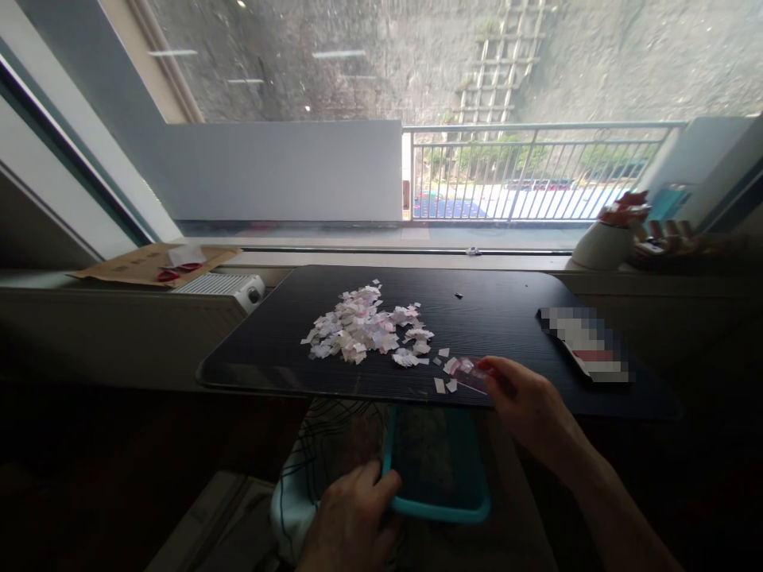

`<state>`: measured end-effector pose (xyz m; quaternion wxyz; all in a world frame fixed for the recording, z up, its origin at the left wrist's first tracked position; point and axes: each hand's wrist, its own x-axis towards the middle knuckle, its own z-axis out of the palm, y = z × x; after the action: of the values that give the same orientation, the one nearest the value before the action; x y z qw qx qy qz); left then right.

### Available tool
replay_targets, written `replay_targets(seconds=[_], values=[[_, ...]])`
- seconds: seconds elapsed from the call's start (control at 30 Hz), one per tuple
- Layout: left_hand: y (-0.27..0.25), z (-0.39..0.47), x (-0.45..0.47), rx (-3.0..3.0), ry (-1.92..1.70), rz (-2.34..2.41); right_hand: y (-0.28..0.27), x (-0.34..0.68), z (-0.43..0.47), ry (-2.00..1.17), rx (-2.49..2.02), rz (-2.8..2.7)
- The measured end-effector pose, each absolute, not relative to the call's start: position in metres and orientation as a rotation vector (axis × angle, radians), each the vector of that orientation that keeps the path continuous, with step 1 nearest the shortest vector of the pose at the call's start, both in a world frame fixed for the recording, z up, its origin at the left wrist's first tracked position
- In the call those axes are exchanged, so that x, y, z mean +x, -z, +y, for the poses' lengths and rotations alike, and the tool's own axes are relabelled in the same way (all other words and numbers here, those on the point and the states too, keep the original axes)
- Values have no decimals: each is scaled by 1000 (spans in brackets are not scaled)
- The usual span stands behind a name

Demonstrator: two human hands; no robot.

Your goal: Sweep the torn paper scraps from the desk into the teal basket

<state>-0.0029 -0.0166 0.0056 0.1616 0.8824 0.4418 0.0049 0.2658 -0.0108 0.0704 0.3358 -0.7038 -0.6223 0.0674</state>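
My left hand (358,512) is closed on the left side of a teal-rimmed plastic container (441,511), which sits below the table's front edge. Pale scraps show dimly inside it. Above the tabletop's front right part, my right hand (524,397) pinches the end of a small clear plastic bag (470,373) with pinkish marks. A few loose paper scraps (439,385) lie just left of the bag. Farther left, a large heap of small cut paper pieces (358,322) spreads over the dark table (262,349).
A phone-like item (587,345), partly blurred out, lies on the table's right side. On the left sill, red-handled scissors (179,272) rest on a brown paper envelope (128,266), beside a white radiator (223,290). A white vase (599,242) stands at the right by the window.
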Motion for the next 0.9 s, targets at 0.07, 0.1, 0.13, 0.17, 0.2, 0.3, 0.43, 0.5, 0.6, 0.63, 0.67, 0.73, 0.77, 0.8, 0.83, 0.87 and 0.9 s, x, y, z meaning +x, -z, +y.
replay_targets(seconds=[0.07, 0.1, 0.13, 0.17, 0.2, 0.3, 0.43, 0.5, 0.6, 0.63, 0.67, 0.73, 0.77, 0.8, 0.83, 0.87, 0.9], values=[[-4, -16, -4, 2521, -20, 1251, -68, 266, -16, -188, -1833, -1604], [-3, -16, -4, 2524, -25, 1250, -67, 265, -18, -202, -1820, -1598], [-3, -16, -4, 2527, -28, 1251, -65, 265, -19, -224, -1798, -1602], [-3, -16, -4, 2528, -27, 1254, -64, 265, -20, -250, -1773, -1609], [-3, -15, -4, 2528, -21, 1258, -63, 265, -21, -277, -1749, -1620], [-6, -15, -3, 2521, 16, 1252, -62, 264, -19, -271, -1715, -1629], [-9, -16, -1, 2533, 4, 1278, -62, 266, -17, -175, -1722, -1611], [-8, -17, -1, 2538, -21, 1278, -62, 267, -17, -199, -1724, -1617], [-5, -17, -2, 2535, -34, 1242, -61, 268, -16, -215, -1720, -1605], [-4, -16, -3, 2533, -37, 1237, -61, 268, -16, -222, -1714, -1607], [-4, -16, -3, 2532, -42, 1239, -61, 268, -16, -237, -1709, -1619], [-3, -16, -3, 2530, -57, 1254, -61, 268, -17, -252, -1717, -1647], [-4, -16, -3, 2528, -62, 1255, -62, 268, -18, -240, -1737, -1648], [-5, -16, -3, 2525, -65, 1256, -62, 268, -19, -213, -1762, -1636], [-5, -16, -3, 2520, -66, 1255, -62, 268, -20, -181, -1785, -1612], [-6, -16, -2, 2515, -64, 1254, -63, 268, -21, -155, -1797, -1588], [-7, -16, -2, 2510, -58, 1252, -63, 267, -21, -152, -1793, -1579]])
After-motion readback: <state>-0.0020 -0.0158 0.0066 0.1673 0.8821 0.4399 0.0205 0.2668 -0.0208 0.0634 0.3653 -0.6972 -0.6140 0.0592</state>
